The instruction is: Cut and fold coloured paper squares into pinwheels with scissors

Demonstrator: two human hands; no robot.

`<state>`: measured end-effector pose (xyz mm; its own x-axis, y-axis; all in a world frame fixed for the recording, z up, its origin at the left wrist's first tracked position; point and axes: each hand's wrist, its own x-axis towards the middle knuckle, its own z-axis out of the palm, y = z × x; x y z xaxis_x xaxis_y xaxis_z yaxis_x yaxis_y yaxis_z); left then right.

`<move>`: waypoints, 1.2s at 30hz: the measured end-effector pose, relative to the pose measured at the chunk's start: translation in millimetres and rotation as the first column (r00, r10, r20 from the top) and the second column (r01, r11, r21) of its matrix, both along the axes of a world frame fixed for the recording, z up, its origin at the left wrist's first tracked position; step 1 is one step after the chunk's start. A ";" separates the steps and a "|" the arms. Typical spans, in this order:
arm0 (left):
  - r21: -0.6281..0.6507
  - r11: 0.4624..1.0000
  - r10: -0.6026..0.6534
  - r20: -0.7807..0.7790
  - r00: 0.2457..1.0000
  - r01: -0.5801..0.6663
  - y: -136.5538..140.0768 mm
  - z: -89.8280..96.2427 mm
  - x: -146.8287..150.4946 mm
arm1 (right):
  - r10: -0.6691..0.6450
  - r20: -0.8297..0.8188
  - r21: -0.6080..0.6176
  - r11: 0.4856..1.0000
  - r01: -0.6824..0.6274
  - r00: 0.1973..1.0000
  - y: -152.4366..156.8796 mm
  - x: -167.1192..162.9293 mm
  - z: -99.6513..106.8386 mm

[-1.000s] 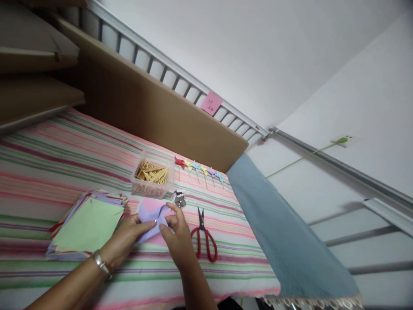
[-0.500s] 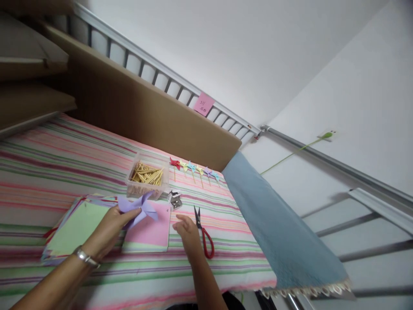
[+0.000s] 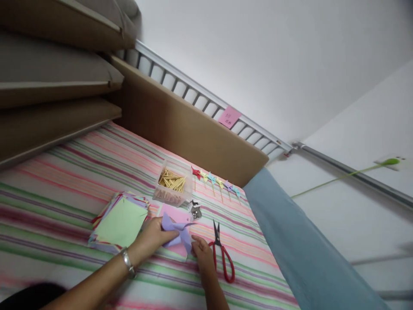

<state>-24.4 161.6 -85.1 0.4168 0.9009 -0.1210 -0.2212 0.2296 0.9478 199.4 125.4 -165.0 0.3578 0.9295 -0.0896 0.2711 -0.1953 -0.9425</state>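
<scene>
A purple paper pinwheel with folded blades is held in my left hand, thumb across its middle and fingers hidden beneath it. My right hand has its fingers closed at the pinwheel's right edge; any small thing between them is too small to make out. Below the pinwheel lies a sheet of pink paper on the striped cloth. To the right of my right hand are scissors with red handles, their black blades slightly apart. A small packet of metal pins sits just beyond the pinwheel.
A stack of coloured paper squares lies left of my hands. Behind stands a clear plastic box of wooden sticks. Several small finished pinwheels on sticks lie in a row before the brown board. Blue cloth hangs at right.
The view has swung, so the scene sits farther right and lower. My hands have come together, and my right hand now meets the edge of the pinwheel in my left.
</scene>
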 end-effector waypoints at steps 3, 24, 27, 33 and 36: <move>0.090 0.994 -0.062 0.010 0.998 0.061 -2.8 2.1 -0.5 | 0.000 0.066 0.006 1.000 0.000 0.998 1.4 -0.6 4.9; 0.049 0.991 -0.130 0.178 0.975 0.123 14.2 -2.9 -3.8 | 0.432 0.894 -0.332 0.817 -0.472 0.118 233.4 -109.7 106.6; 0.036 0.991 -0.132 0.206 0.970 0.127 16.1 -5.4 -2.3 | 0.468 0.883 -0.428 0.801 -0.419 -0.008 247.1 -114.1 96.7; -0.019 0.994 -0.100 0.215 0.972 0.106 18.1 1.5 -7.0 | 0.474 0.880 -0.447 0.788 -0.423 -0.047 255.0 -111.3 90.1; -0.016 0.991 -0.126 0.235 0.964 0.133 16.4 8.7 -10.3 | 0.454 0.891 -0.396 0.796 -0.457 0.017 250.2 -108.4 94.6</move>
